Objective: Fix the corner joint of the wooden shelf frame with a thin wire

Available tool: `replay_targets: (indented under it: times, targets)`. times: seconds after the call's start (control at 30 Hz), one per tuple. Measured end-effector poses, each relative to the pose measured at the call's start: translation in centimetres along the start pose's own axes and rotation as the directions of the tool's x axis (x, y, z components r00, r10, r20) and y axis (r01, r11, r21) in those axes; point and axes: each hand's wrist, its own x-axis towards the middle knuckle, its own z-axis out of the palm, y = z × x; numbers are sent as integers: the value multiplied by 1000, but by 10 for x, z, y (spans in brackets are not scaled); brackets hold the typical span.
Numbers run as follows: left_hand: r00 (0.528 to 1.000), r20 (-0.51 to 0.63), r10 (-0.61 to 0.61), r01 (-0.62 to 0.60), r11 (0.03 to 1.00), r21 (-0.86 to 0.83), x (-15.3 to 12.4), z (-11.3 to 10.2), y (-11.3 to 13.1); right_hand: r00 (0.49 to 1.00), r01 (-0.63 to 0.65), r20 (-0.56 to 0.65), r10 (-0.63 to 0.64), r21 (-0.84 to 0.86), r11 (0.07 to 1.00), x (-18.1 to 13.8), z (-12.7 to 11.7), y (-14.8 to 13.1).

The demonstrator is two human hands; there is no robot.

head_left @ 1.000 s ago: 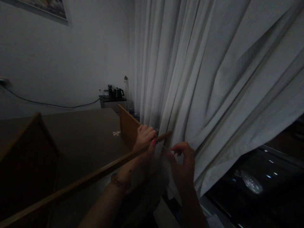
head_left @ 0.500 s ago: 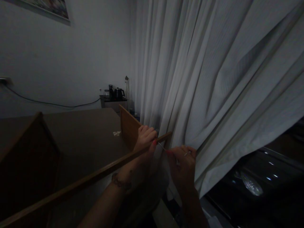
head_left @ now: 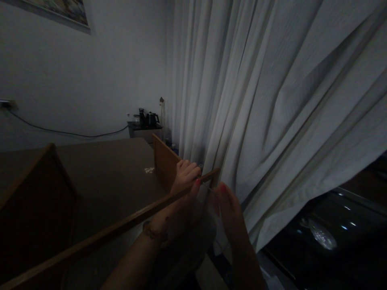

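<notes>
One thin silvery rod point(head_left: 208, 187), right fingers point(head_left: 223, 190) pinching; left fingers point(head_left: 188, 170) clamping brown rail point(head_left: 136, 218).

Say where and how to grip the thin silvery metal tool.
Likely best: pinch the outer end of the tool from the right, where the right hand is; its slim shaft slants out from the long brown wooden rail, and the left hand crowds the other end.
</notes>
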Motion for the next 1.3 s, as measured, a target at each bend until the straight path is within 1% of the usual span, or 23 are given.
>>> replay_targets:
  times: [0.1, 0.2, 0.3, 0.37, 0.43, 0.5, 0.57, 0.7, 0.8, 0.93, 1.07, 1.13, 1.2, 1.3]
  targets:
    - [1000, -7, 1, -1, 1000, 12, 0, 0, 1, 999, 20, -46, -21, -11, 1000, -1, 1, -1]
    - [1000, 9, 2, -2, 1000, 21, 0, 1, 0, 991, 103, -82, -104, -24, 994, 1, 1, -2]
    - [1000, -11, 25, -25, 999, 23, 0, 3, -3, 979, 178, -107, -171, 56, 982, 5, -1, -2]
    - [997, -51, 59, -57, 998, 31, 0, 5, -4, 984, 159, -96, -148, 119, 980, 7, -2, 0]
    - [994, -77, 77, -74, 997, 32, 1, 7, -5, 993, 99, -74, -88, 163, 982, 8, -4, 2]
    - [995, -71, 66, -64, 998, 19, 1, 7, -5, 998, 51, -57, -39, 215, 975, 9, -5, 4]
    - [997, -55, 50, -50, 999, 5, 1, 5, -3, 999, 31, -45, -19, 268, 963, 9, -4, 5]
    - [998, -46, 49, -49, 999, 5, 1, 2, -1, 998, 64, -39, -54, 329, 942, 10, -2, 8]
    - [998, -29, 46, -46, 999, 8, 1, 1, -1, 994, 105, -43, -96, 329, 938, 9, -3, 13]
    - [999, -16, 32, -32, 999, 15, -1, 3, -3, 981, 194, -75, -182, 233, 953, 5, -4, 16]
    - [997, -58, 41, -41, 999, 10, -1, 7, -5, 943, 320, -129, -306, 114, 940, 1, -4, 18]
    - [996, -77, 52, -50, 999, 19, 0, 8, -5, 912, 385, -164, -376, 27, 923, 1, -6, 21]
    - [997, -69, 47, -46, 999, 26, 0, 8, -5, 867, 452, -178, -465, -107, 885, 2, -9, 25]
    - [998, -56, 40, -39, 999, 27, -1, 7, -6, 792, 532, -133, -596, -329, 780, 5, -16, 28]
